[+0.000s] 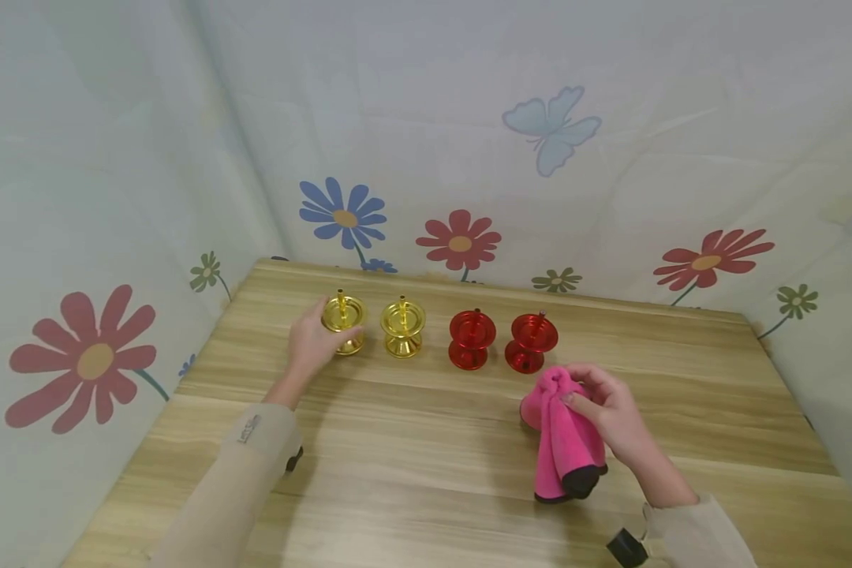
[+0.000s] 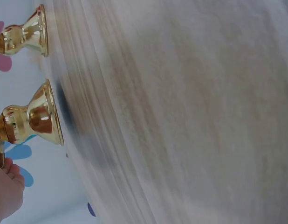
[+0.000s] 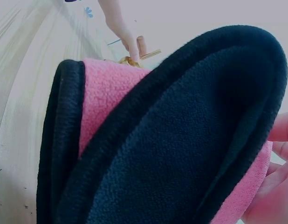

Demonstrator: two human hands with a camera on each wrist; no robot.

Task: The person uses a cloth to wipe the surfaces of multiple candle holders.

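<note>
My left hand grips the leftmost gold candle holder by its dish, thumb in front. The left wrist view shows that gold holder's flared foot beside a dark shadow; whether it touches the table is unclear. To its right stands a second gold candle holder. Two red candle holders, one nearer the middle and one farther right, stand upright. My right hand pinches a pink cloth with black edging, bunched at the top and hanging in folds in front of the right red holder.
A wood-grain table carries the row of holders near its back edge. Behind and beside it hangs a pale curtain printed with flowers and a butterfly.
</note>
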